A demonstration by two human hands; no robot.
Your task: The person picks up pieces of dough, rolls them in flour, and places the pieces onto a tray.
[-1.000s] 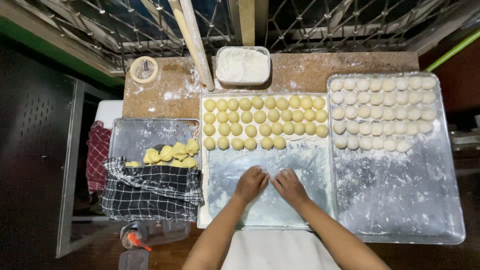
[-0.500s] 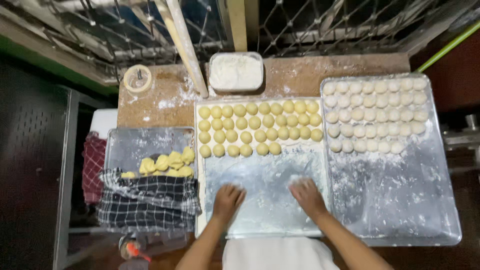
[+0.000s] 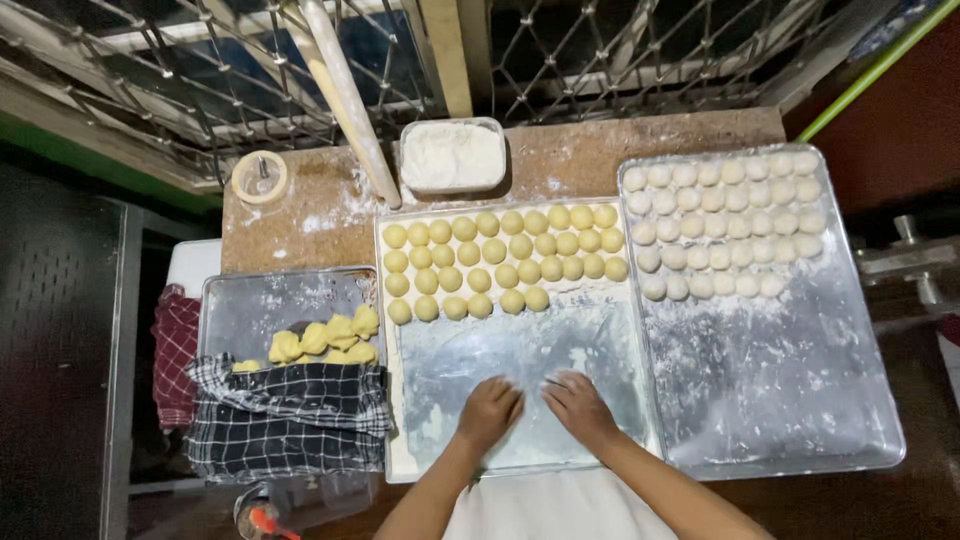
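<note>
Left hand [image 3: 490, 412] flat, fingers loosely spread, holding nothing, pressed on the floured middle tray [image 3: 520, 360]. Just beside it, right hand [image 3: 578, 408] likewise open and empty on the same tray. Yellow dough balls [image 3: 505, 258] lined up well beyond both hands, at the tray's far end.

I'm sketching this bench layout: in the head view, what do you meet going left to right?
Red cloth → small tray with checked cloth → middle tray under left hand and right hand → right tray of white dough balls.
</note>
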